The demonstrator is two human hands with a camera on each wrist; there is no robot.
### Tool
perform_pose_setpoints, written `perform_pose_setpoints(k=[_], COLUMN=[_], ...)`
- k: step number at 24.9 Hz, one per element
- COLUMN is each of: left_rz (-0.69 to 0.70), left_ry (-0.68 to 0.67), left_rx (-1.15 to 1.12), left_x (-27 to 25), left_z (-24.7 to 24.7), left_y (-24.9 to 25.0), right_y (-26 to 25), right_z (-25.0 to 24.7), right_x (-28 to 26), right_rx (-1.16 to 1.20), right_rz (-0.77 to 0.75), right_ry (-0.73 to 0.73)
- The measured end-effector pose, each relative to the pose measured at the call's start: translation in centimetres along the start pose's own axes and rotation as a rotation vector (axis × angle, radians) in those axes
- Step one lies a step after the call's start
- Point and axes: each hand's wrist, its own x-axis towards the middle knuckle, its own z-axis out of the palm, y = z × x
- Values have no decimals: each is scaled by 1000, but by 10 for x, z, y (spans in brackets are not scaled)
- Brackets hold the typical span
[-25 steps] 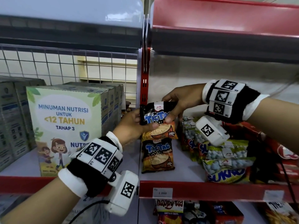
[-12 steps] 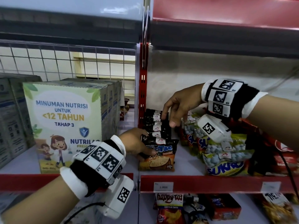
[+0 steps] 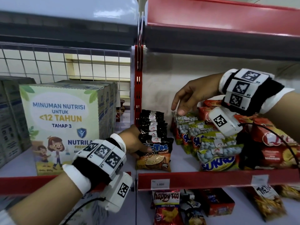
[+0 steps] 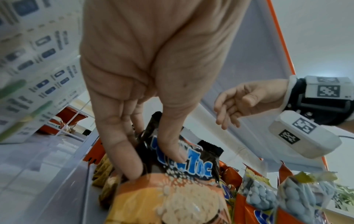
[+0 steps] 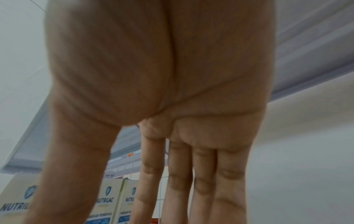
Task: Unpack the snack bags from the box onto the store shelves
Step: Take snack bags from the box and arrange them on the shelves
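On shelf: seven Tic Tac bags, left hand pinching frontmost.

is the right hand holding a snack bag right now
No, the right hand hangs open above the Sukro bags, its fingers straight and holding nothing.
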Motion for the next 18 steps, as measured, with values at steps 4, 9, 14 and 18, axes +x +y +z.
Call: perform_pose_setpoints(k=[4,9,14,18], left_rz=[-51,-37,182,367], left_ry=[17,73,255,162], left_rx=[-10,269,365,305], left_x=[-9,-16,-27,-26], left_z=[-3,-10,-19,15], left_y=[3,9,63,103], right_y=[7,15,34,55], right_z=[5,29,63,82], right_x=[-27,-63,-75,-73], right_rx=[-24,-49,-306,-646], right_rz=[68,125,329,379], right_ry=[11,-64,-157,75])
